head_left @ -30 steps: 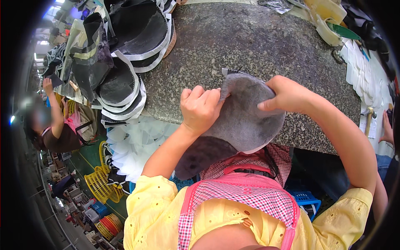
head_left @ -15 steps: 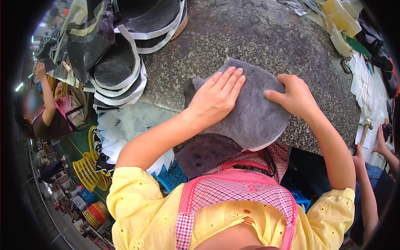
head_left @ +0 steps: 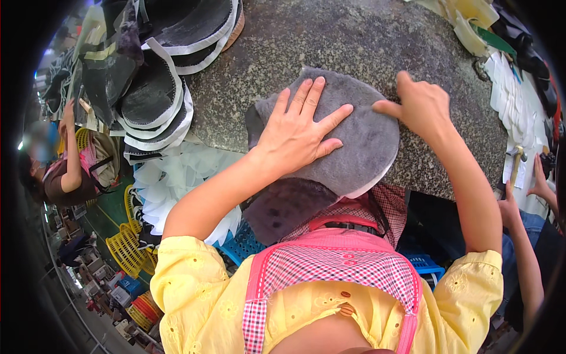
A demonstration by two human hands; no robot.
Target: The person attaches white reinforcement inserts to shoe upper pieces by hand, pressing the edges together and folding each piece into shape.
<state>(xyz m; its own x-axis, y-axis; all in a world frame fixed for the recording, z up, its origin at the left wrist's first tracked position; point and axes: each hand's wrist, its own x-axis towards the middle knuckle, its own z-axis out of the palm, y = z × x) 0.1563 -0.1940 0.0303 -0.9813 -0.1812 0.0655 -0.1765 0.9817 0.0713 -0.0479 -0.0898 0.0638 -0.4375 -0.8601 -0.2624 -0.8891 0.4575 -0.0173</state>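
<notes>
A grey fleece-like piece with a rounded right side lies on the speckled stone worktop, near its front edge. My left hand is pressed flat on the piece, fingers spread. At the piece's right edge is my right hand. Its thumb lies over the edge of the fleece and its index finger points away over the stone, apart from the thumb; the other fingers are partly hidden. Below the grey piece, a darker purple-grey fleece piece hangs over the front edge toward my checked apron.
Stacked black pieces with white rims stand at the left. White sheet pieces fan out below them. More white pieces and a hammer lie at the right. Other people are at both sides. Yellow baskets stand on the floor.
My left hand's fingers have spread apart on the fleece. My right hand has lifted and turned, its index finger now pointing away from the piece. The whole view has shifted slightly.
</notes>
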